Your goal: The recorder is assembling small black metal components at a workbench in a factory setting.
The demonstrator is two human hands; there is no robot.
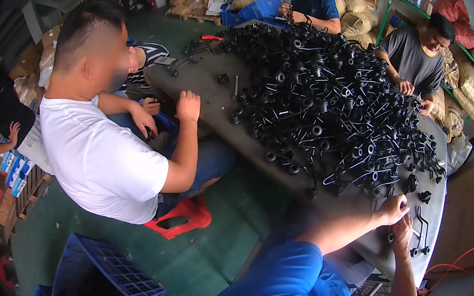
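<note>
Persons: five in view. The wearer, in a blue sleeve, sits at the near edge of a round grey table (216, 100); four co-workers sit around it: one in a white shirt (97, 157) on a red stool (183, 218), one in a striped top behind that person, one in a dark blue shirt (317, 4) at the far side, one in a grey shirt (414, 59) on the right. A further person in black stands at the far left.

Hands: the left hand (392, 210) lies at the near rim of the pile, fingers curled down on small black parts (414, 184); whether anything is pinched, I cannot tell. The right hand (402, 233) sits just below it, touching it, fingers bent inward; its grasp is hidden.

Stock: one large heap of black metal rod-and-ring parts (326, 100), too many to count, covering the right half of the table. Two long bent rods (421, 234) lie loose just beside the right hand, near the table's edge.

Open room: the left strip of the tabletop is mostly bare, with a few stray parts. The table's near edge runs just beside both hands. On the green floor, one blue plastic crate (107, 279) stands well apart to the lower left.
</note>
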